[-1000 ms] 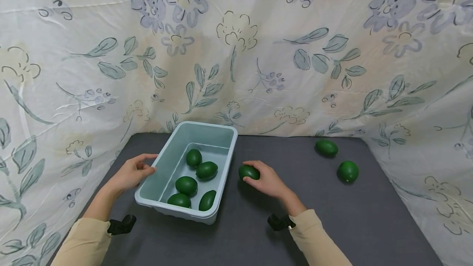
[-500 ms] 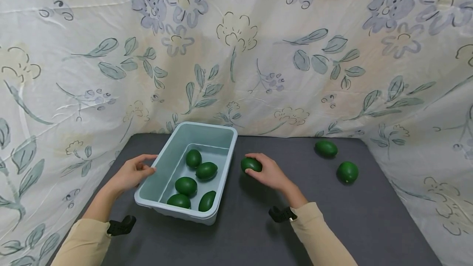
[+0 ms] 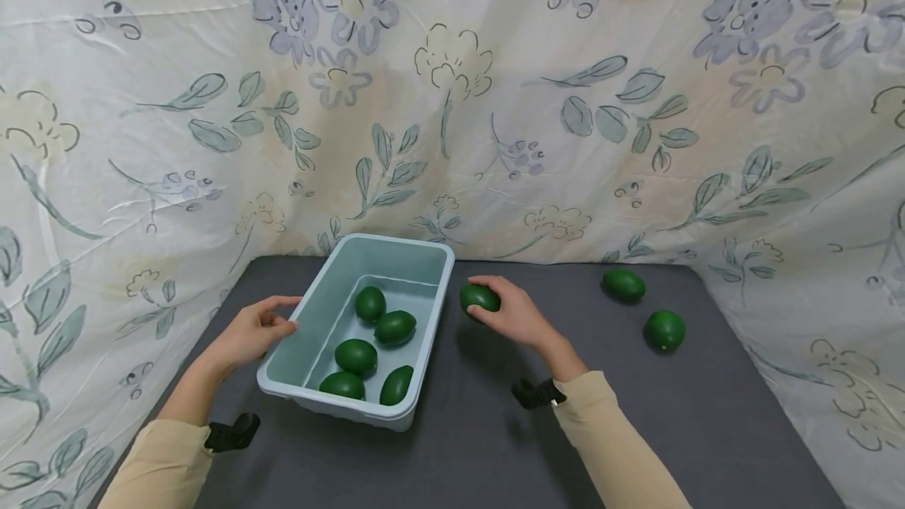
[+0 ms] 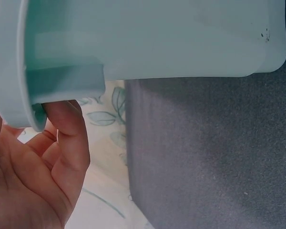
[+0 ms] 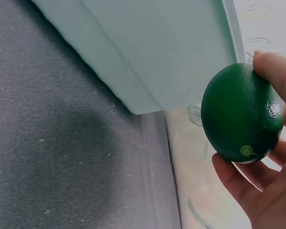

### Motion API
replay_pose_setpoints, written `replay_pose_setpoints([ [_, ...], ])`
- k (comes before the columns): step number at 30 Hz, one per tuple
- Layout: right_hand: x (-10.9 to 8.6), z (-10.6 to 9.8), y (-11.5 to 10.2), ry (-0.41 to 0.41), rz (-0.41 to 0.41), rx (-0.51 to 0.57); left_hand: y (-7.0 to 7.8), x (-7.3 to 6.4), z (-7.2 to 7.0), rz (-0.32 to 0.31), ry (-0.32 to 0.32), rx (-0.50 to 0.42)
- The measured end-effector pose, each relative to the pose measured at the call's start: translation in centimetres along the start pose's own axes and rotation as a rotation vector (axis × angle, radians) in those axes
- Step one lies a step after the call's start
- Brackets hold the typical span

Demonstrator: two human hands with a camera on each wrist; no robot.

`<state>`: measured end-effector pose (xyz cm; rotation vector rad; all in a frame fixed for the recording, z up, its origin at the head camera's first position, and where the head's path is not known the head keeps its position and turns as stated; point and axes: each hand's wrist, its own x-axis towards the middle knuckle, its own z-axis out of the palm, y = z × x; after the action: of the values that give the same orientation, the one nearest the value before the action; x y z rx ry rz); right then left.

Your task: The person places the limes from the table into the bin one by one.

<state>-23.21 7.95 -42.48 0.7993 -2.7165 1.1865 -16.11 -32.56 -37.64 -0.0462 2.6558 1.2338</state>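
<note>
My right hand (image 3: 518, 314) grips a glossy dark green avocado (image 3: 479, 298) beside the right wall of a pale blue-green plastic bin (image 3: 436, 313). In the right wrist view, the thumb and fingers are around the avocado (image 5: 242, 112), raised above the table, its pale stem scar showing. With my left hand (image 3: 249, 332) I hold the bin's left rim; in the left wrist view, the fingers (image 4: 69, 129) curl up under the rim (image 4: 9, 62). Several avocados (image 3: 357, 357) lie on the bin's floor.
Two more avocados, one farther back (image 3: 624, 285) and one nearer (image 3: 665, 331), lie on the dark grey table (image 3: 594, 430) at the right. A floral cloth (image 3: 495, 100) hangs behind the table and along both sides.
My right hand has lifted the avocado up and slightly away from me, alongside the bin. The left hand and the bin have stayed in place.
</note>
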Motion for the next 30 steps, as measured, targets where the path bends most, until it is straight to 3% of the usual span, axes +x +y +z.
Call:
replay_pose_setpoints([
  [14,1.7,-1.4,-1.6,0.025,0.01,0.004,0.0,0.0,-0.1,0.001,-0.002,-0.003],
  [30,4.1,-1.7,-3.8,-0.023,-0.018,0.042,0.1,-0.1,-0.2,0.007,-0.017,-0.028],
])
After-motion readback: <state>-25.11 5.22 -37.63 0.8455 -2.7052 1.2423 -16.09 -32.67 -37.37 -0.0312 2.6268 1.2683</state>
